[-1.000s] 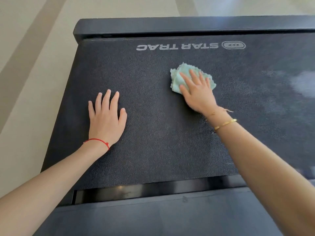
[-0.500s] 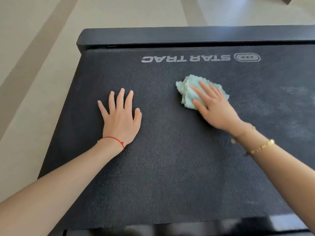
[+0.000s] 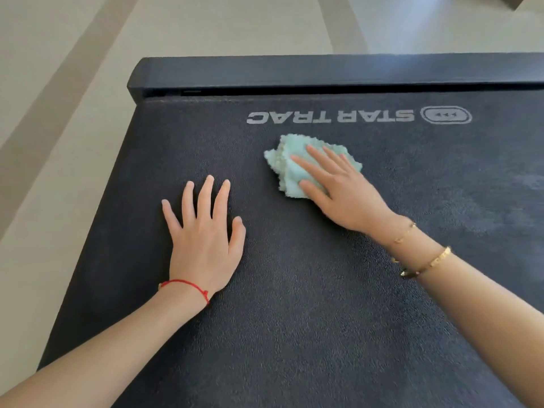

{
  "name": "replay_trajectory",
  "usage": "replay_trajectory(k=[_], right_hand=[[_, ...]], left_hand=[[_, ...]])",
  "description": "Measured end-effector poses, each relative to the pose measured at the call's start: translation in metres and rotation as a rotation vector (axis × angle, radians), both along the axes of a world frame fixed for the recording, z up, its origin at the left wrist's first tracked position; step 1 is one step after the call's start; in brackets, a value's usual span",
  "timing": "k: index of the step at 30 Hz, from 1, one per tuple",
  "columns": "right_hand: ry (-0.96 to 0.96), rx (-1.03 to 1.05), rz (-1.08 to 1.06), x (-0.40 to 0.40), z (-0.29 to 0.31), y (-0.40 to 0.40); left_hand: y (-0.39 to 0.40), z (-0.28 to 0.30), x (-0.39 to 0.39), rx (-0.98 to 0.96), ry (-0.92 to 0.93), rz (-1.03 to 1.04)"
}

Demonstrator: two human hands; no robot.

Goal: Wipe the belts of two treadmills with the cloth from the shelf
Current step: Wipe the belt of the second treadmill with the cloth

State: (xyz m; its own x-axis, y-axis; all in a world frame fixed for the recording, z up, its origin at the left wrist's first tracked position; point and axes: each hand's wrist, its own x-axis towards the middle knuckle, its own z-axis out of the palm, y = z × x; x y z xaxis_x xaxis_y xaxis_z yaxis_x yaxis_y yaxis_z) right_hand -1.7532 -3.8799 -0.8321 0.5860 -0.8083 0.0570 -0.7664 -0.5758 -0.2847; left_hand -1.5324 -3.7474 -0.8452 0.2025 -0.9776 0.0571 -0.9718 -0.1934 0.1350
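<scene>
A dark textured treadmill belt (image 3: 294,304) fills most of the view, with white STAR TRAC lettering (image 3: 329,116) near its far end. A crumpled light green cloth (image 3: 290,164) lies on the belt just below the lettering. My right hand (image 3: 341,187) presses flat on the cloth with straight fingers, covering its right half. My left hand (image 3: 204,234) rests flat on the bare belt to the left of the cloth, fingers spread, apart from it.
A black end bar (image 3: 323,73) of the treadmill frame crosses the far end of the belt. Pale floor (image 3: 73,128) with darker stripes lies to the left and beyond. A lighter smudged patch (image 3: 524,184) shows on the belt at the right.
The view has shifted so the belt's far end sits lower in frame. My right hand slid the cloth a little leftward along the belt; my left hand stays flat on the belt.
</scene>
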Motion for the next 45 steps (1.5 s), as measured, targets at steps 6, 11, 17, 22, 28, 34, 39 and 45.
replay_trajectory(k=[6, 11, 17, 22, 28, 34, 39, 45], right_hand=[[0.095, 0.032, -0.406, 0.019, 0.002, -0.11], [0.104, 0.025, -0.186, 0.114, 0.001, -0.09], [-0.01, -0.001, 0.095, 0.063, 0.0, -0.032], [0.051, -0.008, -0.304, -0.012, 0.0, -0.104], [0.019, -0.029, -0.403, 0.028, -0.007, -0.09], [-0.052, -0.007, 0.113, 0.005, -0.003, 0.049], [-0.036, -0.025, -0.099, -0.048, -0.003, -0.001], [0.018, -0.021, -0.266, -0.036, -0.004, 0.01]], left_hand=[[-0.001, 0.0, -0.001, 0.004, -0.02, 0.007], [-0.001, 0.0, -0.001, -0.016, -0.023, 0.011], [-0.002, -0.001, 0.0, -0.022, -0.01, 0.013], [-0.001, -0.002, -0.001, -0.013, -0.018, 0.011], [0.0, -0.001, -0.001, -0.027, 0.0, 0.015], [0.0, -0.004, -0.001, -0.059, 0.016, 0.015], [0.0, -0.003, -0.001, -0.049, 0.028, 0.012], [0.002, -0.001, 0.0, -0.054, 0.055, 0.014]])
